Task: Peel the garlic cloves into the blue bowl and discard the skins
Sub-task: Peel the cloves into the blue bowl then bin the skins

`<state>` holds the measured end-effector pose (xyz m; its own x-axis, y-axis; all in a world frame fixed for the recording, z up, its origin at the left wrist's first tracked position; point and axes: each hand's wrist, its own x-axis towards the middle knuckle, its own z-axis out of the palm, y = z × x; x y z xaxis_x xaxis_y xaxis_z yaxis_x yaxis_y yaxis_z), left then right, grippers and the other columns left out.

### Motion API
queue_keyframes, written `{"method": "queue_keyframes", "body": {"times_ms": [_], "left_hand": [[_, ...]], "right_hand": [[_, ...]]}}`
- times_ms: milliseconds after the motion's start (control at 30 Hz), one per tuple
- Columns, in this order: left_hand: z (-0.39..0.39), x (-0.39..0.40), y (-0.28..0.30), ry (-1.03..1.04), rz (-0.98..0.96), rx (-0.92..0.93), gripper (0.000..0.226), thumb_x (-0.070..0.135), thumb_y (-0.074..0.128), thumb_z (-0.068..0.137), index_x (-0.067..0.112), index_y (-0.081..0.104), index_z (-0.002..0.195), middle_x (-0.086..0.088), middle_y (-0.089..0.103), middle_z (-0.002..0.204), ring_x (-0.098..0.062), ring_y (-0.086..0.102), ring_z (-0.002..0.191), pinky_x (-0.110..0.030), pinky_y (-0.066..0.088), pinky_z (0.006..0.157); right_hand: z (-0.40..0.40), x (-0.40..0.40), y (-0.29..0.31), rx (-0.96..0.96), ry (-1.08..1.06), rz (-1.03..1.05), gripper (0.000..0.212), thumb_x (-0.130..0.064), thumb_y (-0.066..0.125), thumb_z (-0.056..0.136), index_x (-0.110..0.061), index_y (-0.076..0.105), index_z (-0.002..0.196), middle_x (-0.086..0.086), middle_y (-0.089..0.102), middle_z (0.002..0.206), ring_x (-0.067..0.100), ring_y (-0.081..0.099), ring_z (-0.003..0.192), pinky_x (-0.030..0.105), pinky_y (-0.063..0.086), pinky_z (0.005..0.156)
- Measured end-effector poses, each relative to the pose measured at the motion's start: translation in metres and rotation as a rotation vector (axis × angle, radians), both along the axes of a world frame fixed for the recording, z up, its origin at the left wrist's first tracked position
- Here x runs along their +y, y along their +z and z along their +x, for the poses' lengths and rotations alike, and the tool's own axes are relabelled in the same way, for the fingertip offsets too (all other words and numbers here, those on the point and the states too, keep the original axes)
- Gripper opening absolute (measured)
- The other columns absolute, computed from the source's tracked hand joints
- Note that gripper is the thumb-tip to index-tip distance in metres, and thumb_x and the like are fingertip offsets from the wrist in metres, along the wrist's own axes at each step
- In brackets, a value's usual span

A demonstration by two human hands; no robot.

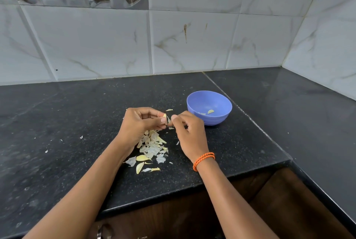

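Note:
Above the black counter, my left hand (141,121) pinches a small garlic clove (164,116) between thumb and fingers. My right hand (187,130) meets it from the right and pinches at a strip of skin (168,119) on the clove. A blue bowl (221,120) stands just right of my hands, with a peeled clove (210,111) and a few pale bits inside. Below my hands lies a pile of papery garlic skins (151,149) mixed with several yellowish cloves (142,158).
The black stone counter (57,123) runs to a tiled wall behind and turns a corner at the right. Its front edge drops to dark wooden cabinets (250,200). Small skin flecks (81,137) are scattered to the left. An orange band (203,158) is on my right wrist.

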<state>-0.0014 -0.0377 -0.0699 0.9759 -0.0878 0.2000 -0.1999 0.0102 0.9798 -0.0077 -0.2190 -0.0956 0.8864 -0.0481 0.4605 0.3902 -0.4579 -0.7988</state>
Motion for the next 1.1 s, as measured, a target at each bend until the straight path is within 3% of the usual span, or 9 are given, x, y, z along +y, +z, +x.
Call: {"method": "queue_keyframes", "body": {"times_ms": [100, 233, 367, 467, 767, 1000, 1100], "left_hand": [[0.000, 0.002, 0.000, 0.023, -0.003, -0.007, 0.017, 0.000, 0.086, 0.085, -0.008, 0.080, 0.099, -0.027, 0.079, 0.090, -0.034, 0.080, 0.081, -0.036, 0.068, 0.080], [0.000, 0.003, 0.000, 0.047, 0.004, -0.036, 0.014, 0.000, 0.085, 0.086, -0.008, 0.080, 0.097, -0.025, 0.079, 0.087, -0.037, 0.080, 0.081, -0.035, 0.068, 0.076], [-0.002, 0.001, 0.001, 0.039, 0.052, -0.067, 0.008, 0.000, 0.083, 0.088, -0.005, 0.081, 0.095, -0.024, 0.079, 0.084, -0.041, 0.080, 0.081, -0.040, 0.069, 0.077], [-0.003, -0.001, 0.000, 0.031, 0.078, -0.089, 0.006, 0.001, 0.083, 0.090, -0.004, 0.081, 0.094, -0.022, 0.080, 0.083, -0.039, 0.080, 0.080, -0.038, 0.068, 0.076], [-0.004, -0.006, -0.001, 0.041, 0.101, -0.110, 0.006, 0.002, 0.080, 0.093, -0.004, 0.081, 0.095, -0.019, 0.080, 0.083, -0.037, 0.081, 0.079, -0.041, 0.069, 0.078], [-0.005, -0.007, -0.002, 0.056, 0.040, -0.091, 0.007, 0.002, 0.081, 0.093, -0.004, 0.080, 0.096, -0.022, 0.080, 0.085, -0.039, 0.081, 0.082, -0.042, 0.068, 0.081], [-0.004, -0.007, -0.002, 0.047, 0.018, -0.090, 0.007, 0.001, 0.080, 0.093, -0.005, 0.080, 0.097, -0.022, 0.080, 0.086, -0.039, 0.081, 0.083, -0.042, 0.068, 0.082]], "right_hand": [[0.000, -0.003, 0.001, -0.036, 0.006, -0.017, 0.034, -0.031, 0.071, 0.099, -0.021, 0.065, 0.068, -0.005, 0.059, 0.072, 0.014, 0.056, 0.067, 0.034, 0.048, 0.063], [-0.001, -0.004, 0.005, -0.034, 0.053, 0.046, 0.011, -0.015, 0.080, 0.091, -0.020, 0.071, 0.086, -0.004, 0.069, 0.089, 0.013, 0.066, 0.081, 0.016, 0.049, 0.068], [-0.003, -0.002, 0.006, 0.028, 0.190, 0.112, 0.021, -0.010, 0.070, 0.099, -0.020, 0.076, 0.116, -0.009, 0.077, 0.104, 0.011, 0.074, 0.093, 0.033, 0.063, 0.072], [-0.002, -0.001, 0.005, 0.043, 0.189, 0.126, 0.017, -0.014, 0.075, 0.098, -0.019, 0.076, 0.114, -0.008, 0.078, 0.099, 0.014, 0.076, 0.092, 0.041, 0.066, 0.074], [-0.002, -0.003, 0.005, -0.010, 0.161, 0.152, 0.014, -0.007, 0.080, 0.093, -0.012, 0.080, 0.106, -0.005, 0.080, 0.094, 0.011, 0.077, 0.087, 0.026, 0.064, 0.078], [-0.002, -0.005, 0.006, -0.033, 0.208, 0.218, 0.035, -0.002, 0.076, 0.095, -0.018, 0.077, 0.126, 0.001, 0.077, 0.096, 0.018, 0.074, 0.091, 0.029, 0.064, 0.081], [-0.001, -0.005, 0.006, -0.055, 0.216, 0.193, 0.035, 0.000, 0.073, 0.096, -0.020, 0.079, 0.125, 0.000, 0.076, 0.103, 0.019, 0.074, 0.095, 0.029, 0.064, 0.083]]}}
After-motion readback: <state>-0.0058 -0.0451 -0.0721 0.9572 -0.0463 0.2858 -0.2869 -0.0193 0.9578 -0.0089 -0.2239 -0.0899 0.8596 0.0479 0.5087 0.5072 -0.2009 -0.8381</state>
